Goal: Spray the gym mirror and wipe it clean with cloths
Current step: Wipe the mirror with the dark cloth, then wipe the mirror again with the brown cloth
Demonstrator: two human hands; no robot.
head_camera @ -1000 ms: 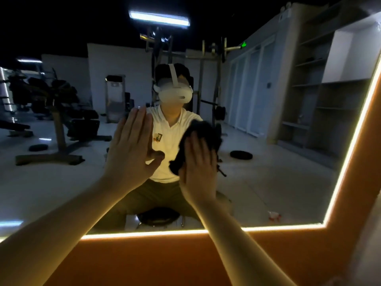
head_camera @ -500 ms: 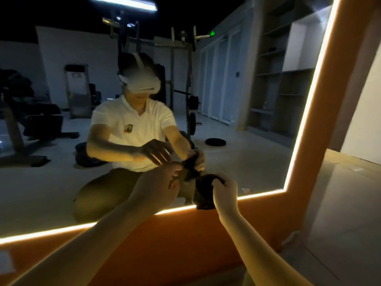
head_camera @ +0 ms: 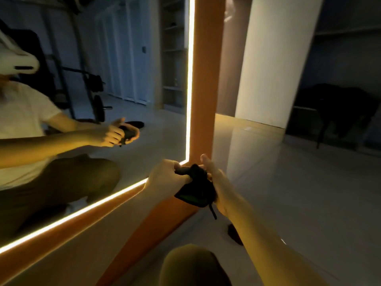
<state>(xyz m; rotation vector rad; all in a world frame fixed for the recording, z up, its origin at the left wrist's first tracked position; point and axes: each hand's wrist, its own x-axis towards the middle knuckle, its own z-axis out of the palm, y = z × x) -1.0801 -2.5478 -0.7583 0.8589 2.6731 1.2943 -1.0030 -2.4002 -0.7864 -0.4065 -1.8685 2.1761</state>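
The gym mirror [head_camera: 132,89] fills the left half of the view, set in an orange frame [head_camera: 206,79] with a lit strip along its edge. In front of the mirror's lower right corner both hands hold a dark cloth [head_camera: 195,188], bunched up, away from the glass. My left hand [head_camera: 165,180] grips the cloth's top with curled fingers. My right hand [head_camera: 216,182] cups it from the right side, its thumb sticking up. The mirror shows a person crouching with the same cloth between the hands. No spray bottle is in view.
My knee [head_camera: 191,265] is at the bottom centre. A small dark object [head_camera: 235,234] lies on the pale glossy floor [head_camera: 299,193] by my right forearm. A white pillar [head_camera: 274,58] stands to the right of the frame, and a dark shape [head_camera: 338,112] sits beyond it.
Both hands came off the glass and down, and my left hand took hold of the cloth too. My view swung right, toward the mirror's lower right corner and the floor.
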